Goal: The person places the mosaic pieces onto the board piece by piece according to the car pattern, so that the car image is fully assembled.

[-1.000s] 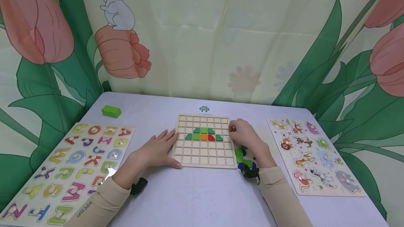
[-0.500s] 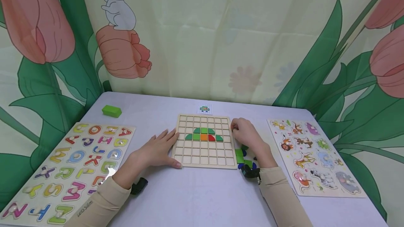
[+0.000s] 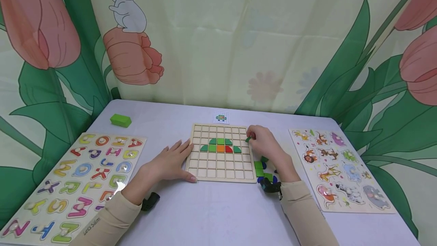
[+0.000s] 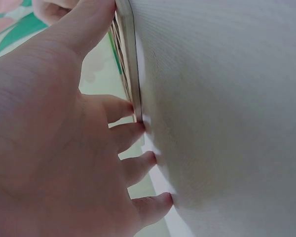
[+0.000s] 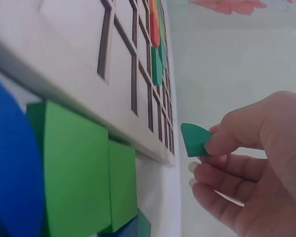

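A wooden grid board (image 3: 218, 168) lies mid-table, with green, orange and red pieces set in its cells in a rounded shape. Along its left edge rests my left hand (image 3: 170, 161), fingers spread and touching the rim; in the left wrist view its fingertips (image 4: 149, 158) meet the board side and the cloth. My right hand (image 3: 264, 142) pinches a dark green quarter-round piece (image 5: 193, 140) between thumb and finger at the board's right edge. Below that hand lie loose light green square blocks (image 5: 76, 170) and a blue piece (image 5: 12, 163), partly hidden by the wrist in the head view.
A small pattern card (image 3: 221, 117) lies behind the board. At the left is a letter puzzle (image 3: 87, 170), with a green block (image 3: 120, 120) behind it. An animal puzzle (image 3: 341, 172) lies at the right. A printed curtain hangs behind the table.
My right hand has moved slightly up and left toward the board, and the green piece in its fingers now shows over the board's edge. My left hand has stayed put.
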`<state>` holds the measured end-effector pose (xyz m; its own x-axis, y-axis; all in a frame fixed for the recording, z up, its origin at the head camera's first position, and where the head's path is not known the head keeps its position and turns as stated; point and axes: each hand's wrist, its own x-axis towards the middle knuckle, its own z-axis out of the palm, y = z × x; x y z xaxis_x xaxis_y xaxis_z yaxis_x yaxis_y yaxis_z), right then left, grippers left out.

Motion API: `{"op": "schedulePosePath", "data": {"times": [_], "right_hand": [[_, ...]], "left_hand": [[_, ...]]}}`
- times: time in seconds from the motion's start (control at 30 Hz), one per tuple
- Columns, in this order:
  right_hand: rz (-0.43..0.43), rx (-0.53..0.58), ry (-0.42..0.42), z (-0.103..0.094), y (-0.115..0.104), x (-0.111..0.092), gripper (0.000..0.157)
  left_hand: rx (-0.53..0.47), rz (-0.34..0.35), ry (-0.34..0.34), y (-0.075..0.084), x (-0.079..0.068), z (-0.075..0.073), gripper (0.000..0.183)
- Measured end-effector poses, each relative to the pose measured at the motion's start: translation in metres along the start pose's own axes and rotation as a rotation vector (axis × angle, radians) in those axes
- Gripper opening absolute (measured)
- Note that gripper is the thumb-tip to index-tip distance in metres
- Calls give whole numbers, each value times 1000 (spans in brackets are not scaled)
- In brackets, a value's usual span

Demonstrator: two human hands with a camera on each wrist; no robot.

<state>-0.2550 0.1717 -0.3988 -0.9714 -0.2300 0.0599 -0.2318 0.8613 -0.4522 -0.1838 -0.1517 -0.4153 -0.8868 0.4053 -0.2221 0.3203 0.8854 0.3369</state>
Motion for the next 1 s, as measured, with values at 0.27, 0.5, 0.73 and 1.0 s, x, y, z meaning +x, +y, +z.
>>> {"op": "schedulePosePath", "data": {"times": [0.27, 0.5, 0.73, 1.0], "right_hand": [[-78, 50, -36, 4, -12, -5, 15], [-117, 124, -67, 10, -24, -8, 14], [-131, 165, -89, 15, -33, -6, 10], [-210, 198, -115, 19, -49, -6, 6]], "left_hand": [[1, 6, -3, 1, 1, 2, 118], [-3, -3, -15, 3, 0, 1, 118], [0, -7, -12, 3, 0, -1, 118], [-2, -8, -6, 2, 0, -1, 119]]}}
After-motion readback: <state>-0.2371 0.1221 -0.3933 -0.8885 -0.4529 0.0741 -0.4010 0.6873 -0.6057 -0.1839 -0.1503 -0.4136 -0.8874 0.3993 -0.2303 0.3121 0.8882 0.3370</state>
